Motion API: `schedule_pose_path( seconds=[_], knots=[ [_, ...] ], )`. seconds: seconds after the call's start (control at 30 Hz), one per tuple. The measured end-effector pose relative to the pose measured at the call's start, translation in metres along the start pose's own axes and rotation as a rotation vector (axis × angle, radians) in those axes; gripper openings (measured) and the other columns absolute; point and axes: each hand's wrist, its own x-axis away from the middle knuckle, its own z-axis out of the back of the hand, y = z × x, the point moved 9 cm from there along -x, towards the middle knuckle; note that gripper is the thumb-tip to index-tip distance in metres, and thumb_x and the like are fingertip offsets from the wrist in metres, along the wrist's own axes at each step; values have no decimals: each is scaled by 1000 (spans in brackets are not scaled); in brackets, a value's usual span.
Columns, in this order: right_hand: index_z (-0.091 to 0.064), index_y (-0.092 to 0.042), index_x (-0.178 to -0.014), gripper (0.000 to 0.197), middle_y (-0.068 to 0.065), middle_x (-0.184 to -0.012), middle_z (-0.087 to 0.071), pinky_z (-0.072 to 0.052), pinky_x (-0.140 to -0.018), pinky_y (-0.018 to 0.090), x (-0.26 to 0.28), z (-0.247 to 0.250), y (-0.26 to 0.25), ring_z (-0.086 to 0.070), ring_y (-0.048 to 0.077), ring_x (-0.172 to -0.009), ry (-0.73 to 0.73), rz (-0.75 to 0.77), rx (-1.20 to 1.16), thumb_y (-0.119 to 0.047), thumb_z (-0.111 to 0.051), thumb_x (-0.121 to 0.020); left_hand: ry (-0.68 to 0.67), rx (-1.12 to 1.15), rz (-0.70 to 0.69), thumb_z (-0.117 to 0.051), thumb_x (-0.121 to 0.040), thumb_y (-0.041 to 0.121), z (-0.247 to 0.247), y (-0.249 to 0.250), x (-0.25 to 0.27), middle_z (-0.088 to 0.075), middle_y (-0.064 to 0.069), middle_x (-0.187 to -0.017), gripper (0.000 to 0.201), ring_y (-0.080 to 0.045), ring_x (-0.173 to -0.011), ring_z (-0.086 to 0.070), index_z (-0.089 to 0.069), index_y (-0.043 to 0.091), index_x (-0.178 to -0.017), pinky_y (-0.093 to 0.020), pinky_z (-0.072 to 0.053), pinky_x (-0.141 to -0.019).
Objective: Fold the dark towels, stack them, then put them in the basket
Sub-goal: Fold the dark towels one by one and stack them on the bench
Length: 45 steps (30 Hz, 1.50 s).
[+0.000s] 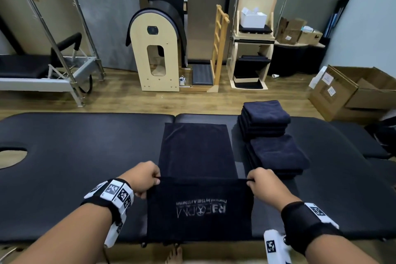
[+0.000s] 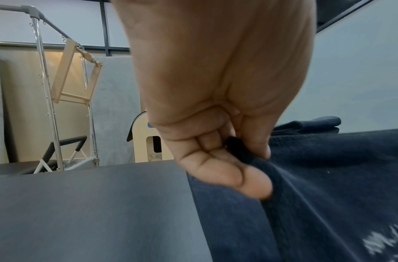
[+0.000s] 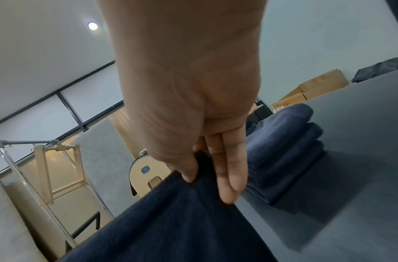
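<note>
A dark navy towel (image 1: 197, 152) lies lengthwise across the black padded table (image 1: 85, 156). Its near end is lifted off the table, showing an upside-down printed logo (image 1: 201, 209). My left hand (image 1: 147, 178) pinches the left near corner of the towel (image 2: 305, 186) and my right hand (image 1: 260, 180) pinches the right near corner of the towel (image 3: 182, 221), with the edge taut between them. Two stacks of folded dark towels sit to the right: a far stack (image 1: 264, 117) and a near stack (image 1: 278, 155), which also shows as folded towels (image 3: 287, 150) in the right wrist view. No basket is in view.
Open cardboard boxes (image 1: 353, 90) stand on the floor at the right. Wooden exercise equipment (image 1: 157, 49) and a metal-framed bench (image 1: 42, 66) line the far wall. The table has a face hole (image 1: 11, 155) at its left end. A bare foot (image 1: 174, 256) shows below the near table edge.
</note>
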Motion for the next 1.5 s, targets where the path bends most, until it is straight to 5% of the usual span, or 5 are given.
schedule_pose_path(
  seconds=[0.6, 0.83, 1.13, 1.3, 1.5],
  knots=[
    [-74, -23, -96, 13, -2, -84, -74, -57, -80, 39, -200, 68, -36, -68, 24, -89, 176, -62, 21, -16, -64, -91, 206, -72, -159, -59, -95, 14, 146, 16, -210, -69, -1, -66, 19, -15, -58, -66, -70, 18, -80, -34, -58, -68],
    [-75, -18, -99, 13, 1, -100, -76, -56, -86, 38, -292, 51, -22, -68, 26, -101, 95, -41, 38, -17, -64, -91, 147, -97, -72, -61, -95, 18, 140, -3, -292, -70, -2, -86, 12, -23, -87, -64, -73, 16, -92, -34, -52, -78],
    [-71, -18, -103, 14, 4, -108, -71, -51, -87, 35, -369, 1, 1, -64, 29, -105, -18, -45, 5, -18, -62, -92, 131, -198, -33, -67, -87, 18, 130, -13, -371, -61, -6, -92, 17, -28, -93, -60, -63, 10, -73, -38, -51, -83],
    [-64, -20, -119, 32, 4, -119, -60, -50, -96, 38, -387, -23, 5, -60, 28, -112, -80, -63, -13, -16, -68, -88, 129, -226, -69, -77, -80, 18, 118, -11, -381, -58, 1, -101, 27, -25, -106, -50, -66, 18, -105, -40, -48, -91],
    [-66, -24, -89, 13, 2, -95, -66, -54, -85, 37, -390, -29, -2, -64, 29, -98, -166, -48, 17, -11, -65, -85, 9, -314, -8, -71, -88, 22, 110, -10, -387, -65, -5, -104, 16, -27, -113, -52, -67, 14, -102, -37, -49, -85]
  ],
)
